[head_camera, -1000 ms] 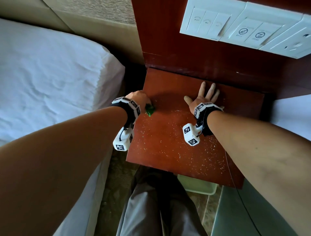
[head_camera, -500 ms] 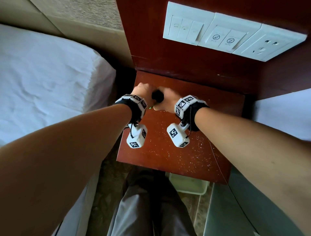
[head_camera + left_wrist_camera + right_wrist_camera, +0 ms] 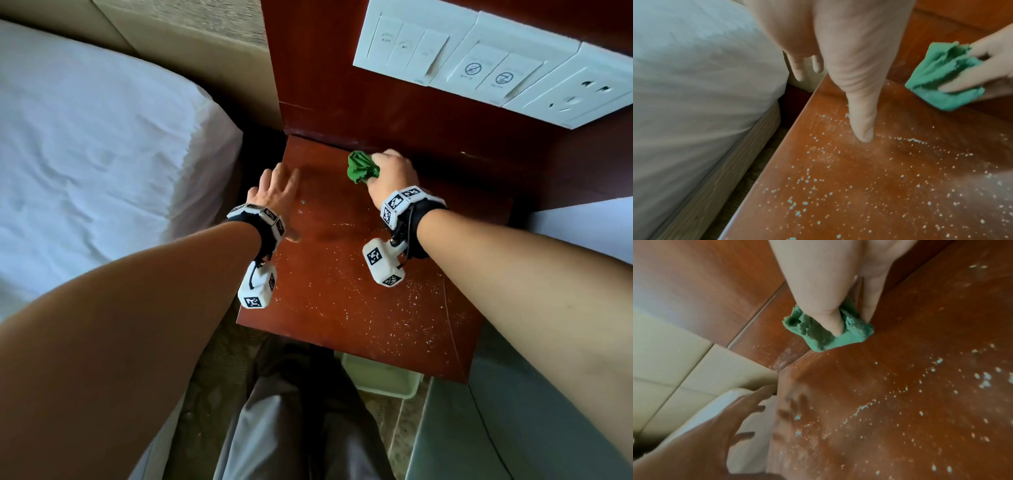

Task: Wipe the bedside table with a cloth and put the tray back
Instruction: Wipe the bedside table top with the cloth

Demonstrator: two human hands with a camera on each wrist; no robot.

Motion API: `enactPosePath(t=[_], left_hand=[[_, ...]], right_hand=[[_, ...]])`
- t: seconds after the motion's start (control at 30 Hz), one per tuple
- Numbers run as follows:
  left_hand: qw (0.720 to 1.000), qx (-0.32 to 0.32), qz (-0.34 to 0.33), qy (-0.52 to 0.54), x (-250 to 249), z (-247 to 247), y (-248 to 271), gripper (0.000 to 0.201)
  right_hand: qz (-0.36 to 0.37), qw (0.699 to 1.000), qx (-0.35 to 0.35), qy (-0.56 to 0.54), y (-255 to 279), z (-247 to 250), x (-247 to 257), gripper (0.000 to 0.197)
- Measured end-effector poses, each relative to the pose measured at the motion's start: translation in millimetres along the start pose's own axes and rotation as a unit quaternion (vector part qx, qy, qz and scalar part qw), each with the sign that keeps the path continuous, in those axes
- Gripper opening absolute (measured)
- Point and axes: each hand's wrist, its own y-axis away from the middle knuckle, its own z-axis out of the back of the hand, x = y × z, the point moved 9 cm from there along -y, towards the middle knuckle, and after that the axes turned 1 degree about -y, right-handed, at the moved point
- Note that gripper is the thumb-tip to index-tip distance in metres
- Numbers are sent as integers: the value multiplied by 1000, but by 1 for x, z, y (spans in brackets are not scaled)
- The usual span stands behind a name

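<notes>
The counter is a reddish-brown wooden top; pale crumbs are scattered over its middle and front; a bunched green cloth is pressed down near the back edge; a flat hand is laid at the back left corner.

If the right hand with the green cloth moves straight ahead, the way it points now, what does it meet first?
Most likely the upright wooden back panel behind the bedside table: the right hand and its green cloth already sit close to that rear edge. Exact gap unclear.
</notes>
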Motion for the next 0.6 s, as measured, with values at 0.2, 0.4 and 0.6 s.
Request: enactPosePath(t=[0.2, 0.4, 0.6], left_hand=[[997, 41, -2, -62, 0, -27, -4, 154], [996, 39, -4, -74, 3, -32, -5, 153], [996, 38, 2, -81, 1, -30, -5, 154]], right_hand=[[165, 985, -16, 44, -15, -1, 58, 46], [198, 972, 28, 126, -30, -24, 80, 46], [124, 984, 70, 110, -22, -35, 43, 51]])
